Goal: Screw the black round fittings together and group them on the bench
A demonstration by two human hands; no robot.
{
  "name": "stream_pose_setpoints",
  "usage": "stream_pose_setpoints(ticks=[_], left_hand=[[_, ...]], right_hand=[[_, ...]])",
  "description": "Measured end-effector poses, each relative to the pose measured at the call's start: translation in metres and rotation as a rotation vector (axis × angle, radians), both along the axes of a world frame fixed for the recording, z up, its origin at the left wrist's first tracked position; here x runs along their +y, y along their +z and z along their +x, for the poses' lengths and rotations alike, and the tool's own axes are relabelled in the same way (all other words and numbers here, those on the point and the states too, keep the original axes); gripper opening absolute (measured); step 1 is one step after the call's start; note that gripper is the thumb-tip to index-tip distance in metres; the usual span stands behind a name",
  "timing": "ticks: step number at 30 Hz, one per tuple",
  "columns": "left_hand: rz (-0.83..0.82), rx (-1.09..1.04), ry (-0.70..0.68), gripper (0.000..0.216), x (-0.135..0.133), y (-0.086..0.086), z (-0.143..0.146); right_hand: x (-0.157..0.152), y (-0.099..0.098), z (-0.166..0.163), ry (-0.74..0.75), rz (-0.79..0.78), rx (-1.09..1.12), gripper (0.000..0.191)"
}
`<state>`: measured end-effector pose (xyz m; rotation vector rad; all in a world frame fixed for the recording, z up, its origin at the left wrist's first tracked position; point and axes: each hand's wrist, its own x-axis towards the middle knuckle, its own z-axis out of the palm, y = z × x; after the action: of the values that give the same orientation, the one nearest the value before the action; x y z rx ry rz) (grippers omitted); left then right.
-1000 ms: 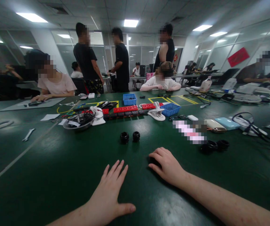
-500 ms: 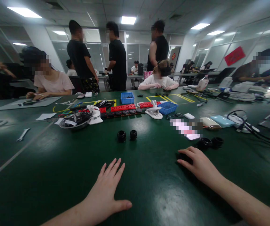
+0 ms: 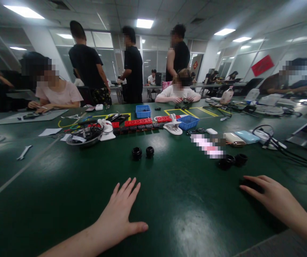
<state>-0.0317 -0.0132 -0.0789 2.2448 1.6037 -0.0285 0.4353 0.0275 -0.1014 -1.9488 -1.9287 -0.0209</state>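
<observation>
My left hand (image 3: 121, 214) lies flat on the green table (image 3: 62, 200), fingers spread and holding nothing. Ahead of it stand two small black round parts (image 3: 143, 152), side by side. Far to the right, my right hand (image 3: 272, 200) is cupped over a small dark object (image 3: 250, 184) that shows only partly under the fingertips. Another pair of black round parts (image 3: 232, 161) sits just beyond that hand.
Further back lie a clear bowl of cables (image 3: 83, 137), red and black strips (image 3: 139, 123), a white clamp (image 3: 173, 127), two blue bins (image 3: 187, 122) and a wrench (image 3: 24, 152). Phones and black cables (image 3: 276, 142) crowd the right. Other people sit and stand across the table.
My right hand has slid far to the right along the table with the dark object under its fingers. The left hand has stayed flat in place.
</observation>
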Motion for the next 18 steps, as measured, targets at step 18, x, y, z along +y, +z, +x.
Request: stream_pose_setpoints(ticks=[18], left_hand=[[-0.039, 0.033, 0.003, 0.101, -0.001, 0.009, 0.004]], right_hand=[[0.112, 0.006, 0.075, -0.541, 0.189, 0.190, 0.032]])
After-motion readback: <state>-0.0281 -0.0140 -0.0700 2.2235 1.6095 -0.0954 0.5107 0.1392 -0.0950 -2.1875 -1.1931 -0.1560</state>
